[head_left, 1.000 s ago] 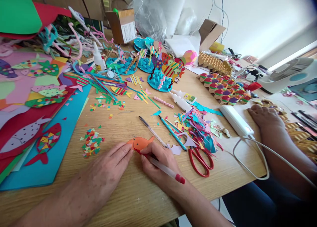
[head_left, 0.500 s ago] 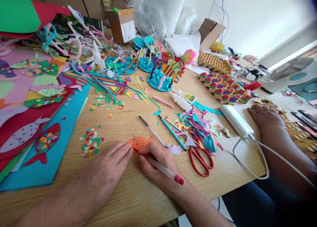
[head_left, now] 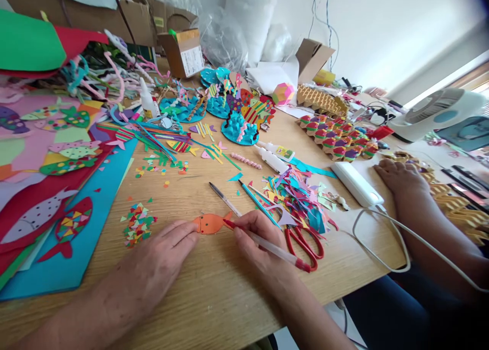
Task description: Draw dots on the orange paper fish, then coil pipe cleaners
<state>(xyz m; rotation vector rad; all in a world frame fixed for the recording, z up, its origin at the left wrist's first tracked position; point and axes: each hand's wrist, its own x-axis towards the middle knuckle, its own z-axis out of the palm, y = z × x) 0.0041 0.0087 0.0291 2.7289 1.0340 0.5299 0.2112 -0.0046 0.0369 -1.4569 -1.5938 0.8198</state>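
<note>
An orange paper fish with a dark eye and a small red mark lies flat on the wooden table. The fingertips of my left hand press on its head end, extended and close together. In my right hand is a red pen, its tip at the fish's tail. Left of the fish sits a heap of small coloured paper bits. Beyond it lie a dark-tipped pen and a blue pen.
Red scissors and paper scraps lie right of my right hand. A white power bank with a cable is near another person's hand. Coloured sheets cover the left side; glue bottles stand farther back.
My right hand has moved right with the red pen, whose tip went from the fish's lower edge to its tail. More of the fish's body shows.
</note>
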